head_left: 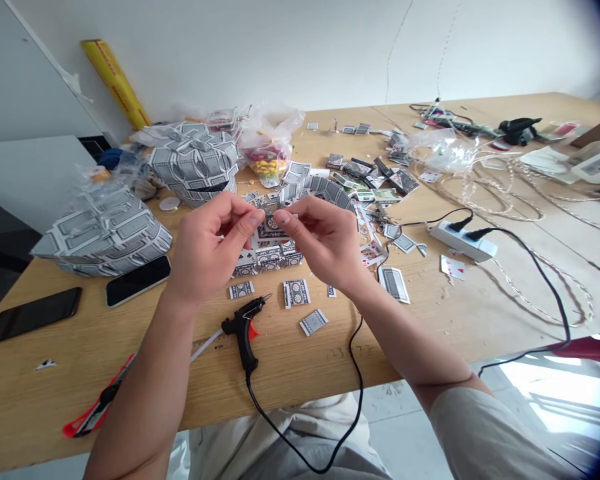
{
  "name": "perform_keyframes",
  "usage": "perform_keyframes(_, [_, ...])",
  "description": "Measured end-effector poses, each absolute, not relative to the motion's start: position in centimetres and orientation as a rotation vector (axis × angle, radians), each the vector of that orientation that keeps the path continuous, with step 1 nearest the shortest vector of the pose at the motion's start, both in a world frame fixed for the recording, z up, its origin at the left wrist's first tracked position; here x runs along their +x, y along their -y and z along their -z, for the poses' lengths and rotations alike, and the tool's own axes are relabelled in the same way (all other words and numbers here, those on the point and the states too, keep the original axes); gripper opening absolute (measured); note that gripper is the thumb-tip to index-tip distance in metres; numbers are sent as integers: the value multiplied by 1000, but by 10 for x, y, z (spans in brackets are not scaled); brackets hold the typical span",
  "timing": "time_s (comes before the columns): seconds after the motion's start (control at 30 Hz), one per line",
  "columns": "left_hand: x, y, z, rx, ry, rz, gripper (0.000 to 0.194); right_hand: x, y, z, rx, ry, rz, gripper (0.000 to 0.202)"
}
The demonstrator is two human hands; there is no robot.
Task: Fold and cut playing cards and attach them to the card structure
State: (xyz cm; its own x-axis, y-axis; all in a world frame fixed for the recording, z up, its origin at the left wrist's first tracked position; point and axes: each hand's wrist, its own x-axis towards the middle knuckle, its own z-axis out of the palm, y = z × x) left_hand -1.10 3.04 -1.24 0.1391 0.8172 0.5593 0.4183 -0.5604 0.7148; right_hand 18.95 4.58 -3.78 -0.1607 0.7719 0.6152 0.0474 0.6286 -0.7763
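My left hand (pixel 220 243) and my right hand (pixel 323 240) are raised close together above the table, thumbs pinched against the fingers. Whatever lies between the fingertips is too small to make out. Behind and below them stands a structure of folded playing cards (pixel 267 259), partly hidden by both hands. Nearer my body lies a black glue gun (pixel 243 330), its nozzle toward the upper right. Small folded card pieces (pixel 296 293) and a patterned card (pixel 313 323) lie beside it.
Two large card-woven objects (pixel 107 233) (pixel 195 160) stand at the left, near two phones (pixel 35 315) (pixel 137 280). A red cutter (pixel 100 403) lies by my left forearm. At the right are a white power strip (pixel 463 241) and cables. Card boxes (pixel 360 170) and a plastic bag (pixel 270 150) are behind.
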Motion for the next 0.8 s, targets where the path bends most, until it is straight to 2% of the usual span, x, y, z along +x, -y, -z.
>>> perform_keyframes(0.43, [-15,-32,12,2030,-1148,-1410,21,184,-44,36,-706,1555,-915,39])
perform_keyframes(0.6, [-14,-32,10,1942,-1157,-1499,18,185,-42,34,-707,1565,-936,35])
perform_keyframes(0.8, [-14,-32,9,1923,-1159,-1450,19,185,-42,32,-682,1550,-919,28])
